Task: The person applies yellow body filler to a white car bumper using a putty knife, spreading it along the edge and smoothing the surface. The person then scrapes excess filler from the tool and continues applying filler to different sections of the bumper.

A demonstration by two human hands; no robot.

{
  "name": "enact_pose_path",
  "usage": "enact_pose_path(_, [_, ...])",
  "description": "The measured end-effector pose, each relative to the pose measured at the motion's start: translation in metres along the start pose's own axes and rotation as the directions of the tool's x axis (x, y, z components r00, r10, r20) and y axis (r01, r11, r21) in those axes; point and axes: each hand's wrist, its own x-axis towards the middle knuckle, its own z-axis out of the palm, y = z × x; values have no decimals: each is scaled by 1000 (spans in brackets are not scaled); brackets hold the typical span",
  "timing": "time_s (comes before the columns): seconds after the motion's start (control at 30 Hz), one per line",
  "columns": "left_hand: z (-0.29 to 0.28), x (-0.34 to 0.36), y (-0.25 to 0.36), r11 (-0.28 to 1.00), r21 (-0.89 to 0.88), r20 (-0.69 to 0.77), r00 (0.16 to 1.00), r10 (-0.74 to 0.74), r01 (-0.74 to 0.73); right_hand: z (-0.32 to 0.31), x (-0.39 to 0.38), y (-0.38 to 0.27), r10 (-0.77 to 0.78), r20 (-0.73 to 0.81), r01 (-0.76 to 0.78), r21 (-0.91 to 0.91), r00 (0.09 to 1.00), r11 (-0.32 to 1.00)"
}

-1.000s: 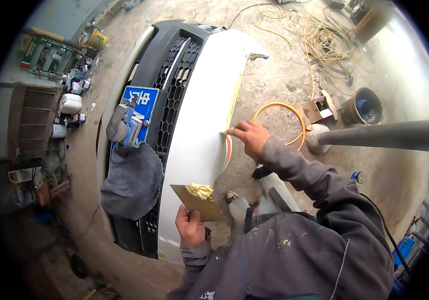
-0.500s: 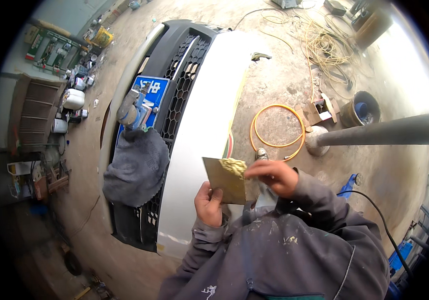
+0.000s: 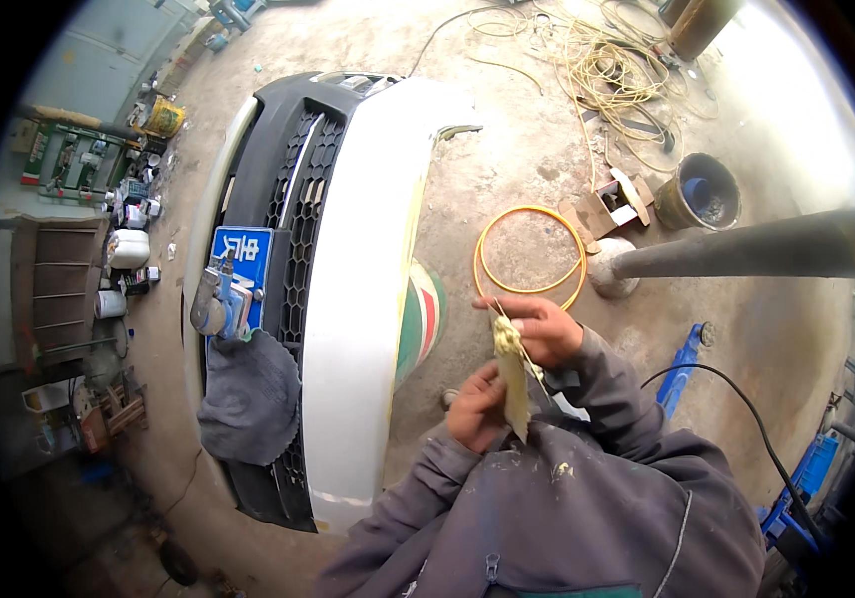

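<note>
Gripped thin, flat, yellowish board [image 3: 514, 396], steeply tilted, topped with lumpy pale-yellow paste [image 3: 506, 338], by left side in bare left hand [image 3: 475, 409]; pinched thin, pale, edge-on blade [image 3: 536, 372] alongside in bare right hand [image 3: 547, 335], pointed index finger [image 3: 488, 302] leftward.

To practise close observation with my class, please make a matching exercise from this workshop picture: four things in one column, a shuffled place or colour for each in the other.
Things:
1. Putty board
2. Cloth
3. Orange hose
4. Number plate

Descriptions:
A. Looped on the floor
B. Blue
C. In the grip of the left hand
D. Draped over the grille

Pairs: 1-C, 2-D, 3-A, 4-B
</note>
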Motion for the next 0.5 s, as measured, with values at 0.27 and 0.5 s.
enact_pose_path(0.27, [-10,1,71,872,231,-140,872,469,-432,-34,-11,-59,-227,-374,187,-141,899,972])
enact_pose_path(0.5, [85,32,76,648,638,153,893,423,-416,47,-44,-141,-659,-118,631,-210,742,747])
